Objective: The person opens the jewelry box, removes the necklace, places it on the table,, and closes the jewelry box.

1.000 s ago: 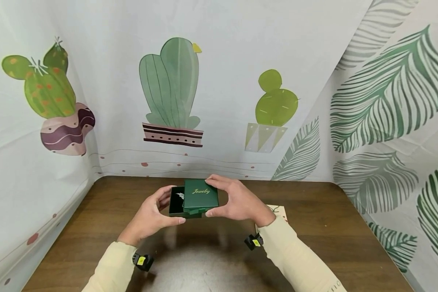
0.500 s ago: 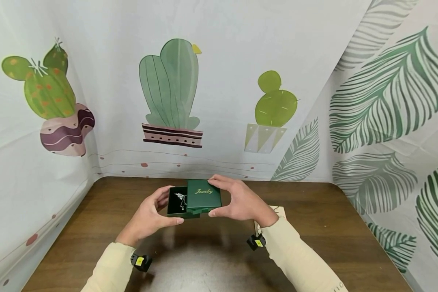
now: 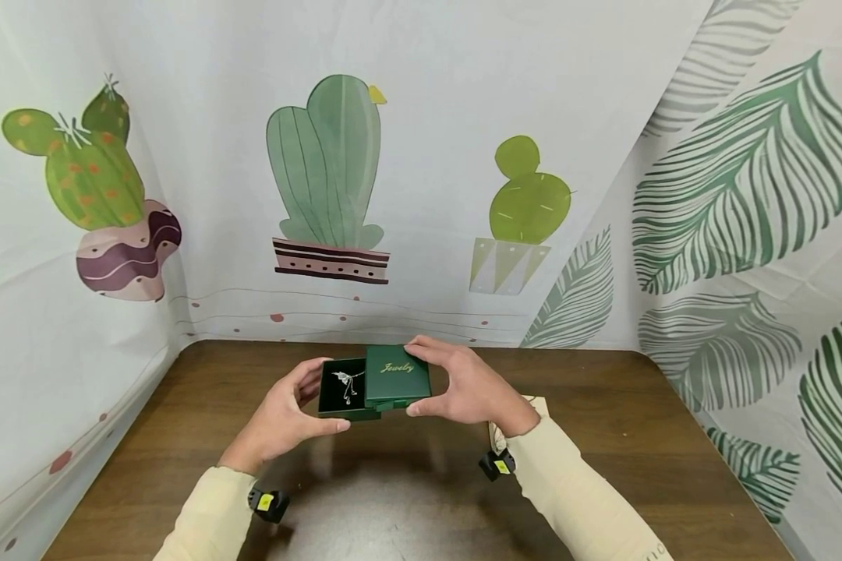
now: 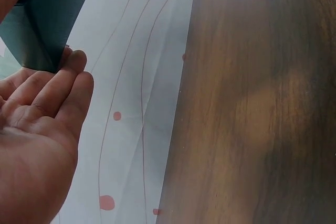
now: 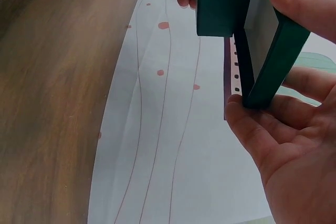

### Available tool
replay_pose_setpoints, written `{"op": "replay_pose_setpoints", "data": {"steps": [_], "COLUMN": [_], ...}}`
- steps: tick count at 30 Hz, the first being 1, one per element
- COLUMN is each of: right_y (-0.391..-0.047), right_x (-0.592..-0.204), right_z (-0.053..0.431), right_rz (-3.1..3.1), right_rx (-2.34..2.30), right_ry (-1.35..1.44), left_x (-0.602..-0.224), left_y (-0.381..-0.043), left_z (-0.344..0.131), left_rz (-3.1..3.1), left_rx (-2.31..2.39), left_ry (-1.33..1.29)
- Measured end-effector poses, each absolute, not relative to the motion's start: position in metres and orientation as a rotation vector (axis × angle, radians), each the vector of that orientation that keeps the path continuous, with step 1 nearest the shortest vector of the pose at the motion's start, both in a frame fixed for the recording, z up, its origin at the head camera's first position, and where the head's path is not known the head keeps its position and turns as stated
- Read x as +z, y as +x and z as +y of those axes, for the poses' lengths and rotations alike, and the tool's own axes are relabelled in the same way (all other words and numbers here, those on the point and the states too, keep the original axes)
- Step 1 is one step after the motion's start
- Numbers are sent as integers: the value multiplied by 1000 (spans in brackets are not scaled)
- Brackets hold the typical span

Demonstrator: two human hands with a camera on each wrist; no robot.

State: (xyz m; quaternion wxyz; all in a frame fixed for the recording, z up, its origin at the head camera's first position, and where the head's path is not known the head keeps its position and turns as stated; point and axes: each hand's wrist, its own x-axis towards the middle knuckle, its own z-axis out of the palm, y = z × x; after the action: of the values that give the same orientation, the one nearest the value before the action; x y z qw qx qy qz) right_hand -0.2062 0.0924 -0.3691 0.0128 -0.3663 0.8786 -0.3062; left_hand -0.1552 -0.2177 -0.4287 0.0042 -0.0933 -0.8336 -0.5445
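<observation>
My left hand (image 3: 281, 421) grips the base of a dark green jewelry box (image 3: 344, 415) from the left, thumb along its front. A silver necklace or similar fine chain (image 3: 348, 379) lies on the black lining inside. From the right, my right hand (image 3: 466, 386) pinches the green lid (image 3: 398, 382), marked "Jewelry" in gold. The lid sits shifted right and covers only the right part of the base. In the right wrist view the lid (image 5: 286, 51) shows its hollow underside, tilted apart from the base (image 5: 220, 3). The left wrist view shows fingers beneath the green base (image 4: 47, 19).
A cream card (image 3: 537, 404) lies on the brown wooden table (image 3: 624, 436), partly hidden behind my right wrist. White fabric printed with cacti and leaves hangs behind the table (image 3: 435, 156) and at both sides. Each wrist carries a small black camera (image 3: 270, 505).
The right hand has drawn the lid further right, while the left hand and base have shifted slightly left. More of the black lining and the silver chain now shows.
</observation>
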Motion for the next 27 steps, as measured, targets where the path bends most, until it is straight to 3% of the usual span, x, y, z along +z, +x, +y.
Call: {"op": "replay_pose_setpoints", "data": {"steps": [27], "right_y": [-208], "right_x": [-373], "right_z": [105], "right_rz": [2762], "right_rx": [-965], "right_ry": [-1107], "left_x": [-432], "left_y": [-157], "left_z": [-225], "left_rz": [-2643], "left_rx": [-1706], "left_ry": [-311]}}
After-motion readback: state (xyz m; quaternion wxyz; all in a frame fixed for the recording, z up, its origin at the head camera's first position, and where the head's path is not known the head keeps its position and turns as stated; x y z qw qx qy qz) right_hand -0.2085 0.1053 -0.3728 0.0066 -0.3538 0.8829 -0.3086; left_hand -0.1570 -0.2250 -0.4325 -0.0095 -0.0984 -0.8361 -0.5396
